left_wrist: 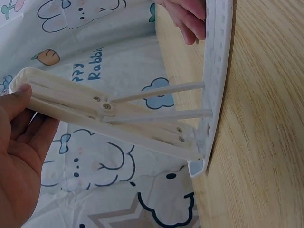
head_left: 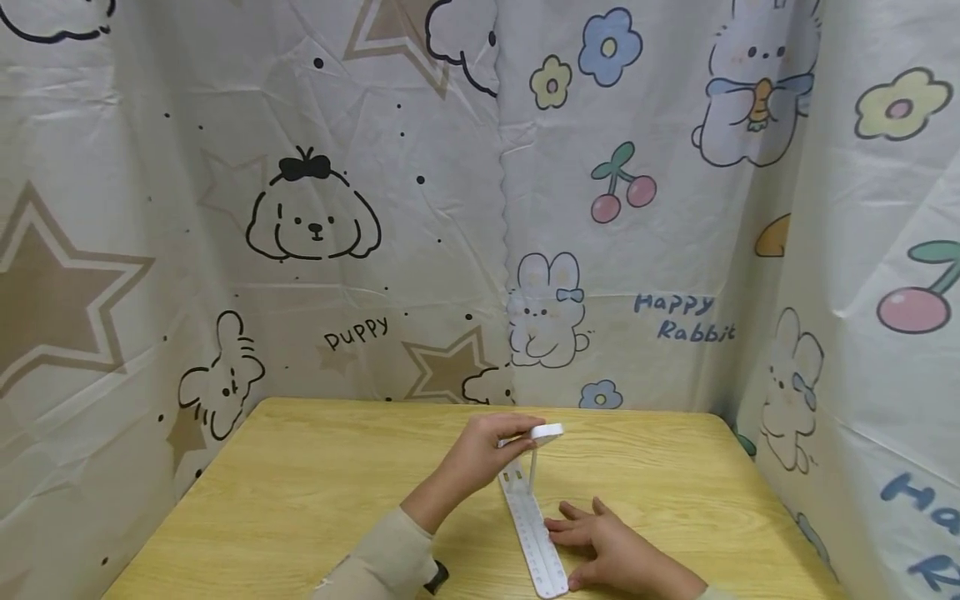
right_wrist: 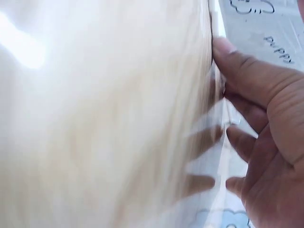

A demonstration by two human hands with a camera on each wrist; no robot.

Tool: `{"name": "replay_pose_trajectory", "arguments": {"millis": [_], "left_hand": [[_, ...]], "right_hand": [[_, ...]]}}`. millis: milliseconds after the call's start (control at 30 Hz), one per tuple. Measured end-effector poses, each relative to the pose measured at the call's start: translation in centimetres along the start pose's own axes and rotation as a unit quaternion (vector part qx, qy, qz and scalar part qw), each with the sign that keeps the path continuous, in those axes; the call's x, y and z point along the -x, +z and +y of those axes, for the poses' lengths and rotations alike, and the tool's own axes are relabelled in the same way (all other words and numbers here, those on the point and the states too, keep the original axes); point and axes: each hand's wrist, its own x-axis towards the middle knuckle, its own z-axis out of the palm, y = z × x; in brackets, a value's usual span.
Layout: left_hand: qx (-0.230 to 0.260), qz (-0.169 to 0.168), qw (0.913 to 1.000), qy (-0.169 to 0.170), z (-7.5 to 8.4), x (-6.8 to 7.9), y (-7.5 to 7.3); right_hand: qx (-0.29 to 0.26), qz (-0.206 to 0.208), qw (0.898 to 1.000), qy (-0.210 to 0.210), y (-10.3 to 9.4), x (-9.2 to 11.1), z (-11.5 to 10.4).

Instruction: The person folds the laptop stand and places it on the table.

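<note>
A white folding stand is on the table, its long slotted base [head_left: 534, 533] lying flat and its hinged arm [left_wrist: 71, 99] raised at a slant. Two thin struts [left_wrist: 159, 92] run between arm and base. My left hand [head_left: 476, 454] pinches the raised arm's free end between thumb and fingers. Beside the base's right edge, near its front end, is my right hand [head_left: 611, 546], fingers spread and low over the table. In the right wrist view its thumb [right_wrist: 242, 69] is against a white edge; that view is washed out by glare.
The yellow wood-grain table [head_left: 322, 500] extends on both sides of the stand. A cloth curtain [head_left: 450, 208] printed with puppies, rabbits and stars encloses the back and sides. A small black item [head_left: 437, 577] shows at the left sleeve.
</note>
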Motion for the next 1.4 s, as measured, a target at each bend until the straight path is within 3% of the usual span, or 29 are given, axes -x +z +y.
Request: {"name": "replay_pose_trajectory", "arguments": {"millis": [600, 1100, 1267, 1400], "left_hand": [[0.035, 0.031, 0.9988, -0.017, -1.1, 1.2, -1.2], [0.072, 0.058, 0.9949, -0.041, -2.1, 2.1, -1.9], [0.091, 0.064, 0.9924, -0.051, -2.3, 2.2, -2.2], [0.102, 0.064, 0.991, -0.058, -2.5, 2.6, -2.3]], "right_hand": [[0.039, 0.047, 0.997, 0.049, 2.7, -1.2, -3.2], [0.038, 0.057, 0.993, 0.093, 4.1, -2.7, -5.2], [0.014, 0.056, 0.994, 0.092, 3.8, -2.7, -5.1], [-0.037, 0.06, 0.993, 0.089, 3.4, -2.6, -4.9]]}}
